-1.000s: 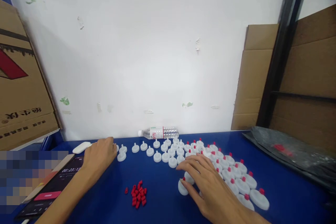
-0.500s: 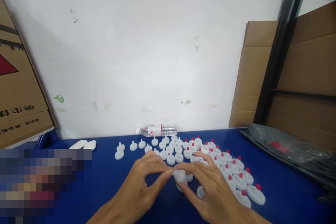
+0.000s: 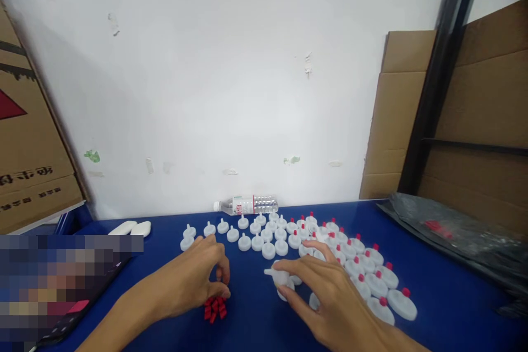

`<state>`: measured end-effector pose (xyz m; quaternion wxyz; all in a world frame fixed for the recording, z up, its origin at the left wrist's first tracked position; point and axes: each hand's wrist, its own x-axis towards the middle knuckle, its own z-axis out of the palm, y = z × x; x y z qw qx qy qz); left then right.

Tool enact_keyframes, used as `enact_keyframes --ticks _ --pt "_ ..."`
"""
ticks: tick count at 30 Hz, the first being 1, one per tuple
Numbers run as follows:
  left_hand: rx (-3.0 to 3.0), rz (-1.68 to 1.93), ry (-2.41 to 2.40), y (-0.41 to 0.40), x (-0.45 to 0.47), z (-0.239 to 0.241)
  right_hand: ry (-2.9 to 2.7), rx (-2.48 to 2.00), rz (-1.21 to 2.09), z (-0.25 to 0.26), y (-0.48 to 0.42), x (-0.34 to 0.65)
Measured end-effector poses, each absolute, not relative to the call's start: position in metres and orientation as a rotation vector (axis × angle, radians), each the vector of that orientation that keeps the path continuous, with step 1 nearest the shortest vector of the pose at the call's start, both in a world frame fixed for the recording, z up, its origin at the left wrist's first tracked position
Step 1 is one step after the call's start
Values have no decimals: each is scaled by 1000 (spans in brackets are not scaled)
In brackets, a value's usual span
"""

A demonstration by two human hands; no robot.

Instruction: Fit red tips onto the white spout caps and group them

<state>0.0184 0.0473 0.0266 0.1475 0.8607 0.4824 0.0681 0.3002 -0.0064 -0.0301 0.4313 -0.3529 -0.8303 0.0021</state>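
My right hand grips a white plastic nozzle cap between thumb and fingers. The cap lies on its side with its thin bare spout pointing left. Just under it are more white caps, partly hidden by my hand. My left hand is over a small pile of red tip caps, fingers curled and thumb a little apart from them. Nothing shows between its fingers. Right of my right hand stand several white nozzle caps with red tips. Farther back are several white caps with bare spouts.
A clear plastic bottle lies against the wall. White oval objects sit at the back left, near a dark device partly blurred out. A grey plastic bag lies on the right of the blue table. Cardboard stands at the left.
My left hand has left the spout of the cap and moved left, over the red tip caps, which now show. My right hand keeps its grip almost in place.
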Motion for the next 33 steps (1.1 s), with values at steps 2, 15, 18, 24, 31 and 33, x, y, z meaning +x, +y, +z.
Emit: enact_keyframes --ticks 2,15,18,24,31,33 --pt "2471 170 1400 47 20 26 -2075 -893 23 -32 -6 300" --pt "2402 135 1413 46 21 31 -2096 -859 -58 -28 -4 301" --pt "2370 143 1406 47 15 33 -2097 -859 -57 -28 -4 301" --pt "2365 138 1341 48 17 33 -2104 -868 -23 -31 -3 301" --pt "2438 217 1331 47 27 26 -2122 -871 -72 -29 -3 301" --pt "2473 268 1337 45 34 24 -2121 -898 -115 -28 -4 301"
